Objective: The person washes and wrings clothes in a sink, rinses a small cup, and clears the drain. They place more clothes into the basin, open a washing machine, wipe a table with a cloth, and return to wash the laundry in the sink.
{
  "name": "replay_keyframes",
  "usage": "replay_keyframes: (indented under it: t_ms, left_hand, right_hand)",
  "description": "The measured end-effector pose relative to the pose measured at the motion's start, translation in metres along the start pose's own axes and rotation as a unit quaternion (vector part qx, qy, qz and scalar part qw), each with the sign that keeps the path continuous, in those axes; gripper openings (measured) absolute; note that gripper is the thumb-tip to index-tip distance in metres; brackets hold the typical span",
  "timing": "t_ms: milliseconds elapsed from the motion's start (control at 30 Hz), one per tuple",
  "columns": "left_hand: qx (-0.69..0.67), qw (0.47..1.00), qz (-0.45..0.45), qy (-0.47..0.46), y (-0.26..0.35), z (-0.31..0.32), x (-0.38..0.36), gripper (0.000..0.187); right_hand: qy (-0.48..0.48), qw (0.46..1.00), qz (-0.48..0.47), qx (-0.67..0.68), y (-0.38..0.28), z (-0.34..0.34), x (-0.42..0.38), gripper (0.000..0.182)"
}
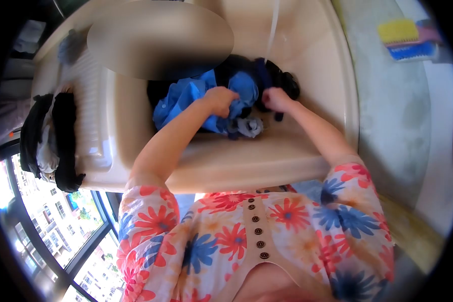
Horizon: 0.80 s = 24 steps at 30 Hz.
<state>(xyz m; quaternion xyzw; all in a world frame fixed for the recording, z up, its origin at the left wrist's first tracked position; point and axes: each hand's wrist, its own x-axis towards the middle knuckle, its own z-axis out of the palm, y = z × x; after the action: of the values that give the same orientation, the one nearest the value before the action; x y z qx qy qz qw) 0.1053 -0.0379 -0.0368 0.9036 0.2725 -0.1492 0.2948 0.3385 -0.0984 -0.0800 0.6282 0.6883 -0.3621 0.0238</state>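
My left hand (221, 101) is closed on a blue shirt (178, 103), whose bunched cloth lies in a beige laundry sink (329, 75). My right hand (278, 99) is closed at a dark navy cloth (263, 74), its fingers pinched together. Black clothes (286, 80) are heaped behind and beside both hands. A small grey-white crumpled cloth (250, 127) sits just below the left hand. From above, a thin stream of water (274, 27) runs down toward the dark clothes.
Left of the basin is a ribbed washboard (93, 118). Black and grey garments (63, 141) hang over its outer edge. Yellow and blue brushes (400, 38) lie on the ledge at right. A window (60, 216) is at lower left. A blurred oval covers the basin's upper left.
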Motion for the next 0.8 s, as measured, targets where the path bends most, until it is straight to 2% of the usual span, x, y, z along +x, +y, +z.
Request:
replay_keyframes:
  t_ms: [33,100,167,200,333,400,433,500,533,567,600,633,667,700,733,767,800]
  left_hand:
    - [-0.002,1.000,0.014,-0.010,0.000,0.003,-0.001,0.060]
    - [-0.010,1.000,0.010,-0.012,0.003,0.001,-0.002,0.061]
    - [-0.023,1.000,0.009,0.010,0.001,0.004,-0.003,0.060]
    - [-0.024,1.000,0.000,-0.001,0.002,0.003,-0.004,0.061]
    - [-0.014,1.000,-0.011,-0.014,0.009,-0.002,-0.009,0.064]
    - [-0.013,1.000,-0.007,-0.017,0.006,0.002,-0.011,0.066]
    - [-0.015,1.000,-0.006,-0.021,0.002,0.005,-0.009,0.067]
    - [-0.011,0.999,-0.008,-0.029,0.005,0.000,-0.011,0.068]
    - [-0.003,0.999,-0.014,-0.034,0.007,-0.002,-0.012,0.069]
    - [0.004,0.999,-0.022,-0.040,0.012,-0.007,-0.014,0.070]
    - [0.004,1.000,-0.008,-0.013,0.017,-0.013,-0.018,0.073]
    - [0.005,1.000,-0.004,0.015,0.021,-0.019,-0.023,0.076]
    - [0.003,0.999,0.011,0.045,0.020,-0.025,-0.024,0.081]
    - [0.013,0.992,0.021,0.124,0.019,-0.024,-0.026,0.079]
    - [0.025,0.978,0.030,0.207,0.022,-0.042,-0.041,0.072]
    - [0.017,0.964,0.018,0.264,0.020,-0.062,-0.059,0.064]
    - [0.013,0.955,-0.014,0.296,0.010,-0.076,-0.076,0.058]
  right_hand:
    - [-0.063,0.997,-0.009,-0.039,0.001,0.002,-0.009,0.012]
    - [0.060,0.996,0.059,-0.028,-0.006,-0.012,-0.025,0.010]
    - [0.193,0.972,0.133,0.036,-0.018,-0.033,-0.025,0.010]
    - [0.220,0.973,0.075,0.003,-0.012,-0.029,-0.022,0.012]
    - [0.027,0.999,-0.002,-0.035,-0.003,-0.013,-0.008,0.018]
    - [-0.220,0.964,-0.062,-0.137,-0.028,-0.025,-0.033,0.021]
    - [-0.374,0.918,-0.086,-0.098,-0.033,-0.028,-0.044,0.016]
    - [-0.408,0.911,-0.001,-0.061,-0.058,-0.056,-0.053,0.015]
    - [-0.250,0.966,-0.016,-0.072,-0.040,-0.056,-0.039,0.021]
    - [-0.085,0.993,-0.036,-0.079,-0.015,-0.058,-0.019,0.028]
    - [0.052,0.988,-0.081,-0.118,-0.007,-0.062,-0.003,0.037]
    - [0.077,0.989,-0.064,-0.113,-0.008,-0.063,0.007,0.048]
    - [0.095,0.992,-0.078,-0.030,0.007,-0.043,0.022,0.056]
    - [0.063,0.990,-0.048,-0.114,0.024,-0.015,0.029,0.062]
    - [0.016,0.991,-0.021,-0.128,0.007,-0.015,0.019,0.065]
    - [-0.081,0.993,-0.001,-0.085,-0.010,-0.020,0.015,0.065]
    - [-0.131,0.991,0.006,-0.013,-0.012,-0.015,0.005,0.063]
